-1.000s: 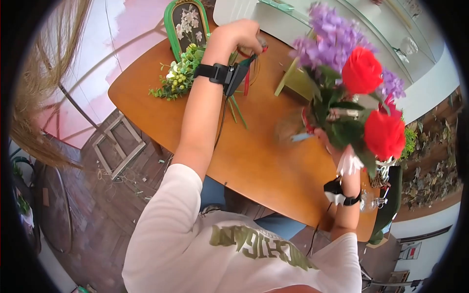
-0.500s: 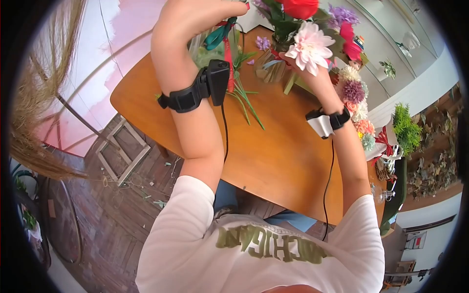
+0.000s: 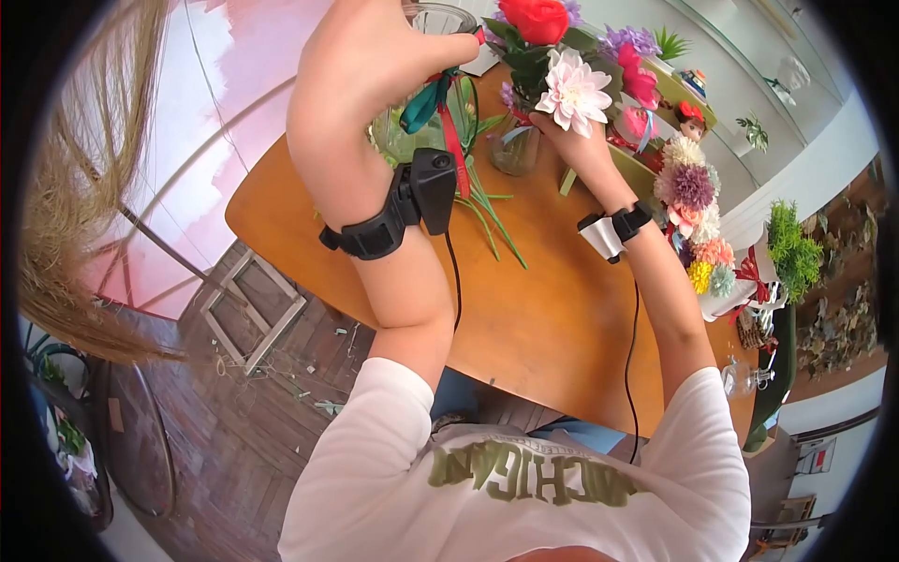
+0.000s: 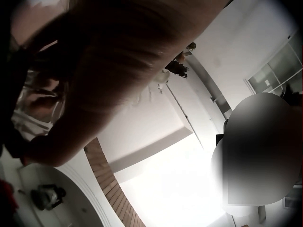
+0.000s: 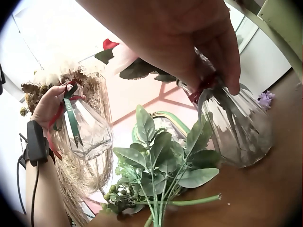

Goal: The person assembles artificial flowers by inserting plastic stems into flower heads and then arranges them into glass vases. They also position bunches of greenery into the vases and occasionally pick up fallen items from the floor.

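Note:
My left hand [image 3: 365,70] is raised at the far left of the table and grips a clear glass vase [image 5: 90,130] round its neck, where green and red ribbons [image 5: 73,113] are tied. In the right wrist view this vase hangs upright in the air. My right hand [image 3: 579,155] holds another glass vase [image 5: 241,127] by its ribboned neck, its base at the tabletop. Stems show through its glass. Above its neck rise a red rose [image 3: 536,19], a pale pink flower [image 3: 573,92] and purple blossoms. Loose green stems [image 3: 496,229] lie on the table between the hands.
The wooden table [image 3: 552,309] curves in front of me. Along its right side stand a row of mixed flowers [image 3: 693,187], a green plant [image 3: 794,248] and small glassware [image 3: 740,377]. Behind are glass shelves [image 3: 740,84]. A green-framed picture [image 5: 173,120] stands behind the greenery.
My right hand has carried the flower vase from the right to the table's far middle and lowered it. My left hand has come up and left with the glass vase, nearer the head camera.

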Action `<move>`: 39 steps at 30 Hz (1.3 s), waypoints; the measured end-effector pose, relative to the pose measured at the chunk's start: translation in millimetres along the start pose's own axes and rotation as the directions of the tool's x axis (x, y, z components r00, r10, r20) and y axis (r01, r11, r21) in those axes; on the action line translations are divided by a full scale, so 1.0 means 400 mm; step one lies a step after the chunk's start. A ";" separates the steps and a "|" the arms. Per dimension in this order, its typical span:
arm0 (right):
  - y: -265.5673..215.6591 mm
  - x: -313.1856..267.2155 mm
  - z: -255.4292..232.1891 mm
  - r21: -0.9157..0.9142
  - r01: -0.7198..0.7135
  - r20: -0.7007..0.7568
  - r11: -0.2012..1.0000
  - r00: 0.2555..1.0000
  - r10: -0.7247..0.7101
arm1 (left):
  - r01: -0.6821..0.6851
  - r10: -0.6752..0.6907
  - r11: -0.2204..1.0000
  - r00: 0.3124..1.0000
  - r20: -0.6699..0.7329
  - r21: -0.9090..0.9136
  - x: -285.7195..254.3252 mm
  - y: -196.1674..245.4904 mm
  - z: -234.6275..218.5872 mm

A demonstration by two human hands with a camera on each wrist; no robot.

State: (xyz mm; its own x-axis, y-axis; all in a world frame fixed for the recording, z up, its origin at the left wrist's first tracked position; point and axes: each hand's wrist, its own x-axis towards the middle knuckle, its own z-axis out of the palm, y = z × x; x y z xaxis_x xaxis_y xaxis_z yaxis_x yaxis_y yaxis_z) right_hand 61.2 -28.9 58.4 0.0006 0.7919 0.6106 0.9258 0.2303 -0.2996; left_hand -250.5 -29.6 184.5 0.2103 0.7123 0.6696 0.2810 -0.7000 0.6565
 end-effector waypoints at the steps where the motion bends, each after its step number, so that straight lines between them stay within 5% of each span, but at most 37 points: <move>1: 0.006 -0.010 0.009 -0.053 0.025 -0.065 0.998 0.998 -0.028 | 0.071 -0.055 0.986 0.992 0.111 -0.149 -0.017 0.040 -0.025; 3: -0.009 -0.028 0.009 -0.107 0.040 -0.128 0.993 0.990 -0.053 | 0.158 -0.092 0.946 0.968 0.233 -0.284 -0.021 0.087 -0.059; 5: -0.093 -0.068 -0.014 -0.309 -0.273 0.012 0.911 0.957 0.290 | 0.354 -0.187 0.853 0.893 0.409 -0.384 -0.014 0.099 -0.082; 6: -0.118 -0.099 -0.008 -0.307 -0.274 0.010 0.912 0.957 0.290 | 0.352 -0.185 0.855 0.894 0.409 -0.382 -0.015 0.066 -0.060; 8: -0.164 -0.156 0.007 -0.229 -0.257 0.143 0.939 0.945 0.294 | -0.134 0.141 0.986 0.988 0.068 -0.095 -0.012 -0.022 0.008; 11: -0.178 -0.209 0.081 -0.176 0.045 0.236 0.983 0.972 -0.002 | -0.072 0.097 0.984 0.984 0.152 -0.163 -0.045 0.043 -0.011; 12: -0.187 -0.200 0.097 -0.114 0.029 0.352 0.993 0.936 0.013 | -0.080 0.108 0.983 0.979 0.171 -0.164 -0.050 0.051 -0.009; 15: -0.162 -0.192 0.207 -0.179 0.064 0.318 0.982 0.948 -0.004 | -0.204 0.186 0.974 0.968 0.170 0.094 -0.062 0.069 -0.020; 17: -0.127 -0.161 0.266 -0.011 0.042 0.322 0.999 0.946 -0.037 | -0.333 0.313 0.930 0.939 0.140 0.154 -0.093 0.073 -0.036; 24: -0.235 -0.076 0.140 0.147 0.076 0.311 0.986 0.943 -0.119 | -0.314 0.284 0.937 0.940 0.189 0.155 -0.183 0.144 -0.081; 28: -0.272 -0.008 0.091 0.299 0.074 0.121 0.951 0.986 -0.115 | -0.389 0.354 0.904 0.914 0.201 0.179 -0.243 0.163 -0.104; 30: -0.276 0.031 0.073 0.475 0.206 -0.112 0.855 0.978 -0.174 | -0.450 0.411 0.881 0.880 0.237 0.145 -0.262 0.172 -0.106; 32: -0.365 0.020 -0.115 0.762 -0.301 0.357 0.573 0.934 0.016 | -0.546 0.505 0.834 0.813 0.291 0.078 -0.274 0.178 -0.105; 33: -0.386 0.008 -0.162 0.831 -0.345 0.370 0.437 0.929 0.031 | -0.561 0.515 0.826 0.789 0.335 0.051 -0.269 0.181 -0.101; 35: -0.379 -0.008 -0.252 0.923 -0.255 0.300 0.289 0.946 -0.121 | -0.590 0.539 0.807 0.751 0.382 0.022 -0.246 0.194 -0.073; 37: -0.401 -0.052 -0.359 0.899 -0.197 0.217 0.391 0.976 -0.007 | -0.596 0.545 0.803 0.718 0.433 -0.022 -0.229 0.215 -0.026; 38: -0.356 -0.052 -0.386 0.923 -0.144 0.176 0.356 0.982 -0.060 | -0.597 0.548 0.802 0.716 0.433 -0.028 -0.215 0.219 0.004; 39: -0.340 -0.097 -0.457 0.979 -0.203 0.201 0.005 0.966 -0.162 | -0.628 0.583 0.774 0.657 0.478 -0.080 -0.197 0.220 0.036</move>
State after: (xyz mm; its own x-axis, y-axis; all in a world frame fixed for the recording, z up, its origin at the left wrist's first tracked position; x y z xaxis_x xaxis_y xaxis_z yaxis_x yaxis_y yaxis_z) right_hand 4.2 -194.2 209.4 -0.2255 0.8416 0.4907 -0.3650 0.3940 -0.8435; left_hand -228.7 -146.6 184.6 0.7496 0.0839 0.6566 0.0100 -0.9933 0.1154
